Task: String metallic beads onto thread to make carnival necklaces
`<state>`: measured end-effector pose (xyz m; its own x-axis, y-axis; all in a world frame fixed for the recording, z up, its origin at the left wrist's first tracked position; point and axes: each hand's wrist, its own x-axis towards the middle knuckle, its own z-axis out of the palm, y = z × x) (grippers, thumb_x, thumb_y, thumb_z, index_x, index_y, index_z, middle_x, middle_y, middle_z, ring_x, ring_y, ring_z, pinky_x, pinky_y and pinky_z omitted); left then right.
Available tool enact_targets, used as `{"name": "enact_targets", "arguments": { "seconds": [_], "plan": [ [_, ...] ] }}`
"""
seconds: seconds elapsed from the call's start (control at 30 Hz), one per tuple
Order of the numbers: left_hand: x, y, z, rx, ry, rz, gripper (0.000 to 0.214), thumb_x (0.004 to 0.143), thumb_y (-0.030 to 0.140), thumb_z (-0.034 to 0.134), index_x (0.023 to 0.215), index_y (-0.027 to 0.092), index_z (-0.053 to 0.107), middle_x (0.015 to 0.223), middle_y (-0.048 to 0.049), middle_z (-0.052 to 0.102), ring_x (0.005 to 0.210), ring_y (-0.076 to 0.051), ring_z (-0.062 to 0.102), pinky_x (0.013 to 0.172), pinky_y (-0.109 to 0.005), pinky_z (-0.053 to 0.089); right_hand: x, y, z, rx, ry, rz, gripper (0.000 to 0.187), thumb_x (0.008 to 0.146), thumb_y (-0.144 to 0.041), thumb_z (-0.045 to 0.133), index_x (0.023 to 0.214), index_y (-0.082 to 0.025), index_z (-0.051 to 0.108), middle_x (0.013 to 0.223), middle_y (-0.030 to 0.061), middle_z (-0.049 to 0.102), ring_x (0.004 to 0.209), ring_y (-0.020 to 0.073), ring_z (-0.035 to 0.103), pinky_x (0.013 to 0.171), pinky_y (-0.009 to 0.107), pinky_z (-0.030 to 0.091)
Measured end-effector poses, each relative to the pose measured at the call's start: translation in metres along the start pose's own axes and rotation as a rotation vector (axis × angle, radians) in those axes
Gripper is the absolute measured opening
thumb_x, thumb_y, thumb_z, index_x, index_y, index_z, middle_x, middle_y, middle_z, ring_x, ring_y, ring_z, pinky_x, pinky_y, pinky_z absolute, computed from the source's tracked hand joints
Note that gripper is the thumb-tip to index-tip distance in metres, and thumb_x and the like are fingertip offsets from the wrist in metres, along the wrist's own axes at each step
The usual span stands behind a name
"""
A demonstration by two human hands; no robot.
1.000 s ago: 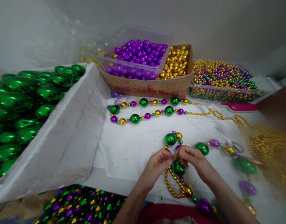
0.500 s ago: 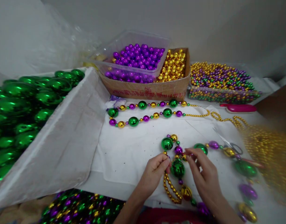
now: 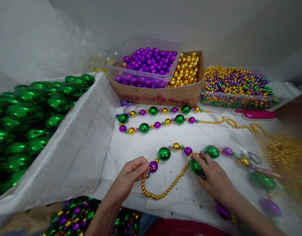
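A bead necklace [image 3: 164, 153] of green, purple and gold beads lies in front of me, joined to a loop of small gold beads [image 3: 158, 197]. My left hand [image 3: 133, 172] pinches its left end, beside a purple bead [image 3: 153, 167]. At the right, my right hand [image 3: 211, 170] has its fingers closed over a gold bead and a large green bead [image 3: 196, 166], partly hiding them. Past that hand the strand runs on over a green bead [image 3: 212, 151] and down the right side. A finished-looking necklace [image 3: 144, 127] lies farther back on the white cloth [image 3: 131, 147].
Green beads fill a white foam box [image 3: 92, 131] at left. Behind stand a clear tub [image 3: 141, 72] of purple beads, a cardboard box [image 3: 161, 96] of gold beads and a tray [image 3: 242, 100] of small mixed beads. Scissors [image 3: 253, 157] and a pink-handled tool [image 3: 259, 114] lie right.
My left hand has moved left with its end of the necklace, spreading the bunched beads and gold loop apart. My right hand now covers the gold and green beads.
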<state>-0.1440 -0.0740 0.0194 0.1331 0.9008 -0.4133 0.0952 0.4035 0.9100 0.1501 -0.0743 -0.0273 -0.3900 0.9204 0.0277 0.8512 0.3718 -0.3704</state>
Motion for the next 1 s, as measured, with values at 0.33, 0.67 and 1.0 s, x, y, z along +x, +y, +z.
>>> {"name": "enact_targets", "arguments": {
  "seconds": [0.33,0.67,1.0],
  "plan": [
    [0.015,-0.028,0.019,-0.091,-0.083,-0.059,0.031,0.078,0.043,0.059,0.066,0.015,0.053,0.056,0.0026,0.049,0.049,-0.007,0.032,0.048,-0.022,0.018,0.065,0.097,-0.069,-0.158,0.126,0.061,0.07,0.073,-0.009,0.051,0.14,-0.024,0.036,0.113,0.0113,0.054,0.097,0.0279,0.057,0.076,0.036,0.048],
    [0.026,-0.041,0.027,-0.212,-0.058,-0.055,0.03,0.077,0.041,0.062,0.066,0.014,0.054,0.057,0.002,0.05,0.049,-0.006,0.034,0.046,-0.021,0.017,0.071,0.123,-0.03,-0.145,0.072,0.1,0.056,0.083,-0.017,0.047,0.138,-0.019,0.037,0.103,0.0102,0.063,0.084,0.0219,0.06,0.072,0.033,0.049],
    [0.027,-0.04,0.035,-0.407,-0.019,-0.041,0.033,0.076,0.041,0.064,0.064,0.013,0.051,0.058,0.0021,0.048,0.048,-0.005,0.026,0.047,-0.021,0.016,0.066,0.032,-0.038,0.077,0.294,0.086,0.02,0.088,-0.025,0.046,0.092,-0.02,0.064,0.088,0.0107,0.063,0.086,0.0275,0.053,0.074,0.04,0.04]
  ]
}}
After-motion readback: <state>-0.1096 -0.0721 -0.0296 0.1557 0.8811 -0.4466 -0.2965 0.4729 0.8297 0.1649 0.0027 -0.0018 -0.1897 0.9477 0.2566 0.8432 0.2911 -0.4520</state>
